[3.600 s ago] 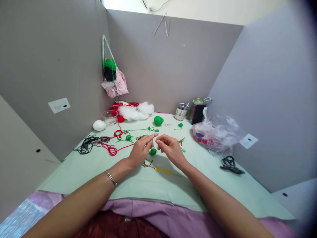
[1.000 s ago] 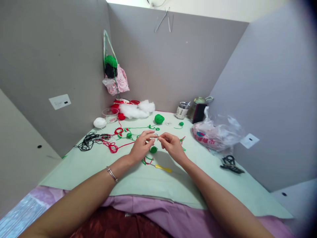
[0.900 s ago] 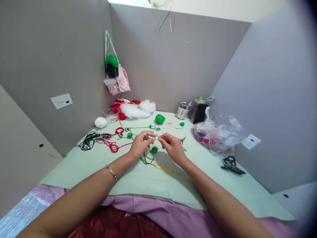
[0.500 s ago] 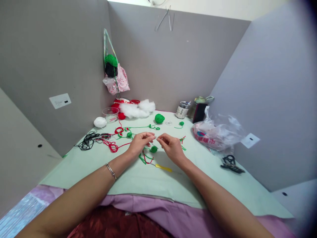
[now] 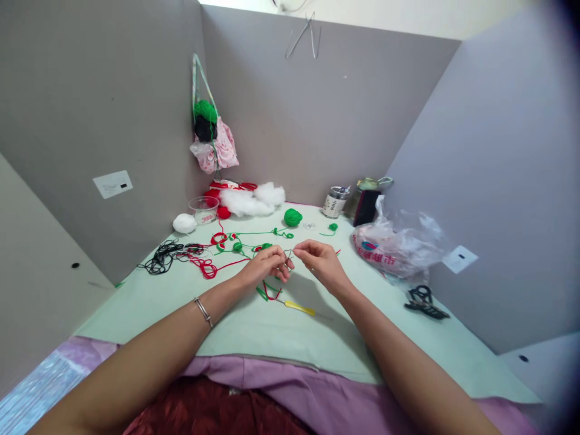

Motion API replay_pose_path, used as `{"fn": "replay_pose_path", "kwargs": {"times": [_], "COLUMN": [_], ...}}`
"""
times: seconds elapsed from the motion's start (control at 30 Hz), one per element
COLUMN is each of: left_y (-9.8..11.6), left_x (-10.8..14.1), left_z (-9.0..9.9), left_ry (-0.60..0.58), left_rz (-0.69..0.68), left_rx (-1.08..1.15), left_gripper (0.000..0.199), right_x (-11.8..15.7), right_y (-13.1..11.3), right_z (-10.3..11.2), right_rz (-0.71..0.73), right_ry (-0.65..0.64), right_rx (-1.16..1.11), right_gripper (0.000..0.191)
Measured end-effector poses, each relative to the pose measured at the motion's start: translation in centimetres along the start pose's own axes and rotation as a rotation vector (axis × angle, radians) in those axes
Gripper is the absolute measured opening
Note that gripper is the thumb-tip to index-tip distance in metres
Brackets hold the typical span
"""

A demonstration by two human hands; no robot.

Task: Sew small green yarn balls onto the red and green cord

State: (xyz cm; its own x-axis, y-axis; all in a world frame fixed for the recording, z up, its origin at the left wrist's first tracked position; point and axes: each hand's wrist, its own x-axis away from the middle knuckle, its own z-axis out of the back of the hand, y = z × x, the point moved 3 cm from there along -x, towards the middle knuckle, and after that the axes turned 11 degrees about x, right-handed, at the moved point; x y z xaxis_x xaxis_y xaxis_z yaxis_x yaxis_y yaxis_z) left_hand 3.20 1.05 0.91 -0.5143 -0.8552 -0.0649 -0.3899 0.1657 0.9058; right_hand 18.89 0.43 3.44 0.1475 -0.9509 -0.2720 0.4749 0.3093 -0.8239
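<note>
Over the middle of the table, my left hand (image 5: 270, 264) is closed, thumb and forefinger pinched together, on a thin dark strand of yarn (image 5: 289, 252). The strand makes a small loop in the gap between my hands. My right hand (image 5: 319, 261) is also closed, its fingertips pinching the strand's other side. Just below the hands lie green and red yarn pieces (image 5: 264, 292) and a crochet hook with a yellow handle (image 5: 299, 308). Left of my left hand is a small green yarn ball (image 5: 237, 247). My left fingers cover part of the yarn behind them.
A tangle of black yarn (image 5: 164, 257) and looped red yarn (image 5: 206, 269) lie at left. Behind stand white stuffing (image 5: 251, 200), a clear tub (image 5: 203, 210) and a green yarn ball (image 5: 293, 217). A plastic bag (image 5: 385, 244) and black hair claw (image 5: 426, 302) are at right.
My hands have moved slightly apart, the right one up and to the right. A dark loop now shows between them. My left fingers have dropped over the small green ball beneath.
</note>
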Motion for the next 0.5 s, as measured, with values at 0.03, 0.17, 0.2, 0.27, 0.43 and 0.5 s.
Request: {"fn": "replay_pose_path", "kwargs": {"times": [0.03,0.17,0.2,0.27,0.43,0.5], "left_y": [0.03,0.29,0.32,0.27,0.15,0.99], "left_x": [0.04,0.27,0.30,0.35,0.26,0.06], "left_z": [-0.08,-0.29,-0.30,-0.32,-0.45,0.12], "left_ry": [-0.012,-0.054,-0.058,-0.052,-0.079,-0.084], "left_rz": [0.003,0.026,0.026,0.022,0.048,0.021], "left_rx": [-0.002,-0.037,-0.046,-0.065,-0.128,-0.200], "left_gripper": [0.019,0.025,0.026,0.030,0.035,0.035], "right_x": [-0.12,-0.39,-0.39,-0.34,-0.07,-0.03], "right_y": [0.12,0.41,0.39,0.26,-0.47,-0.59], "right_z": [0.24,1.01,1.09,1.15,1.03,1.13], "right_rz": [-0.038,-0.137,-0.153,-0.187,-0.223,-0.226], "right_ry": [0.001,0.022,0.023,0.012,-0.128,-0.154], "right_rx": [-0.083,-0.329,-0.385,-0.500,-0.679,-0.695], "right_gripper": [0.021,0.024,0.023,0.023,0.025,0.028]}}
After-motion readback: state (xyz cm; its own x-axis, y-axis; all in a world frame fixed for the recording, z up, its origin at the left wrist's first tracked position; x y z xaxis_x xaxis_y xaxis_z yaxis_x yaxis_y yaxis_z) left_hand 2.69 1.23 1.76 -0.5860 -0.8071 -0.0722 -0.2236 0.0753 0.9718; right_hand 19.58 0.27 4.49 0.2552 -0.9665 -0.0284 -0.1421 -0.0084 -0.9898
